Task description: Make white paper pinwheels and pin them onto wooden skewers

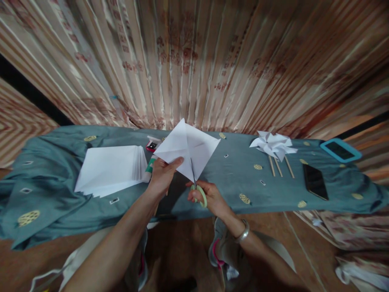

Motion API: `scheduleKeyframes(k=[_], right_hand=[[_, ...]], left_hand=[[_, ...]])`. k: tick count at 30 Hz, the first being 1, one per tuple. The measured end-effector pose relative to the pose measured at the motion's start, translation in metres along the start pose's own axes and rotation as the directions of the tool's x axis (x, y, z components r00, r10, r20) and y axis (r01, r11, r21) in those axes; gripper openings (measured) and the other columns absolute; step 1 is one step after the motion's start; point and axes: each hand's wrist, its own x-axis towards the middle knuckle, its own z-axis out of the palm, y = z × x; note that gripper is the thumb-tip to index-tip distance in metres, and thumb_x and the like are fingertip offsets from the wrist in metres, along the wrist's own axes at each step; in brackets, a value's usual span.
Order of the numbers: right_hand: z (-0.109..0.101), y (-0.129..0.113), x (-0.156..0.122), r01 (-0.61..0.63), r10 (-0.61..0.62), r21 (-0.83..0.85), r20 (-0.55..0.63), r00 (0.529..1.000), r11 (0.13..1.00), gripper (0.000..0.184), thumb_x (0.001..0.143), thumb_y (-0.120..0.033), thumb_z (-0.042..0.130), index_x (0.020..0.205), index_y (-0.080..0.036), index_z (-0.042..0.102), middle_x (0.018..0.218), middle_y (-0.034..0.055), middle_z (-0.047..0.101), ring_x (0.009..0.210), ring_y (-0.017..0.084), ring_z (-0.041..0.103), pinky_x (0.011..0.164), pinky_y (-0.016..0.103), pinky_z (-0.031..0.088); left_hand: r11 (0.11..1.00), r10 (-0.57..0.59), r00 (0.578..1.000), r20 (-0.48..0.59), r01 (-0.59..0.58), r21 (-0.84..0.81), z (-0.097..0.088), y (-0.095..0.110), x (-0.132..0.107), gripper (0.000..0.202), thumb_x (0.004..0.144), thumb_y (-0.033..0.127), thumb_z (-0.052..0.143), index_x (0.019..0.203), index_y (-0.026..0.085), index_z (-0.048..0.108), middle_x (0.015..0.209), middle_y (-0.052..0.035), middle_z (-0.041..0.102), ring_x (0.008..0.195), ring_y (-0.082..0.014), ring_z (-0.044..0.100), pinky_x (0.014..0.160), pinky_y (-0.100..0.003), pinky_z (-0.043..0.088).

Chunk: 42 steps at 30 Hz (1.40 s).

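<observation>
My left hand (162, 174) pinches the lower left edge of a creased white paper square (187, 148), which I hold up over the near edge of the table. My right hand (206, 196) grips green-handled scissors (197, 188) from below. Their blades run up into the lower corner of the paper along a fold line. A silver bangle sits on my right wrist.
A teal cloth (237, 178) covers the table. On it lie a stack of white paper (111, 168) at left, finished white paper pinwheels (273, 146) on wooden sticks, a black phone (315, 181) and a blue-framed device (340, 150) at right. A striped curtain hangs behind.
</observation>
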Motion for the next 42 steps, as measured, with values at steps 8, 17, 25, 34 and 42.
scheduleKeyframes(k=[8,17,25,34,42], right_hand=[[0.0027,-0.0008,0.0013,-0.05,0.051,0.04,-0.047,0.998,0.998,0.051,0.061,-0.057,0.081,0.09,-0.016,0.071,0.058,-0.0024,0.064,0.049,0.009,0.053,0.05,0.022,0.043],[0.0016,0.0004,0.0033,0.003,-0.002,0.04,-0.025,1.0,0.999,0.054,0.062,-0.06,0.08,0.093,-0.017,0.069,0.063,-0.0007,0.067,0.053,0.01,0.056,0.053,0.024,0.046],[0.001,-0.0025,0.0036,0.016,-0.016,0.028,-0.021,1.0,0.999,0.051,0.061,-0.062,0.079,0.082,-0.018,0.065,0.062,-0.0009,0.067,0.052,0.01,0.056,0.053,0.024,0.046],[0.0008,-0.0052,0.0013,0.014,-0.011,0.068,-0.04,0.999,0.998,0.067,0.062,-0.058,0.081,0.11,-0.021,0.052,0.063,-0.004,0.068,0.052,0.011,0.059,0.052,0.024,0.045],[0.0032,-0.0061,0.0029,-0.004,0.008,0.085,-0.051,0.999,0.996,0.068,0.059,-0.057,0.082,0.107,-0.021,0.051,0.059,-0.0054,0.066,0.048,0.011,0.058,0.049,0.023,0.045]], left_hand=[[1.0,-0.013,1.0,-0.007,0.013,0.009,-0.0011,0.0006,-0.0005,0.042,0.054,0.033,0.086,0.087,0.013,0.071,0.085,-0.0059,0.075,0.071,-0.019,0.067,0.07,-0.031,0.052],[1.0,-0.025,0.999,0.026,0.025,0.015,0.0006,0.0032,-0.0037,0.042,0.055,0.032,0.085,0.088,0.012,0.07,0.085,-0.0061,0.075,0.072,-0.0187,0.067,0.072,-0.032,0.052],[1.0,-0.025,0.999,0.025,0.025,0.015,0.0019,0.0042,-0.0042,0.039,0.053,0.031,0.085,0.084,0.012,0.07,0.087,-0.0067,0.076,0.076,-0.0202,0.068,0.075,-0.033,0.053],[0.999,-0.025,0.999,0.043,0.023,0.04,0.0039,0.0035,-0.0068,0.036,0.055,0.03,0.083,0.084,0.014,0.069,0.088,-0.0059,0.075,0.081,-0.0213,0.068,0.076,-0.033,0.052],[1.0,-0.029,0.999,0.029,0.029,-0.005,0.0038,0.0018,-0.0066,0.038,0.053,0.029,0.085,0.084,0.013,0.069,0.089,-0.0059,0.075,0.075,-0.0186,0.067,0.076,-0.032,0.053]])
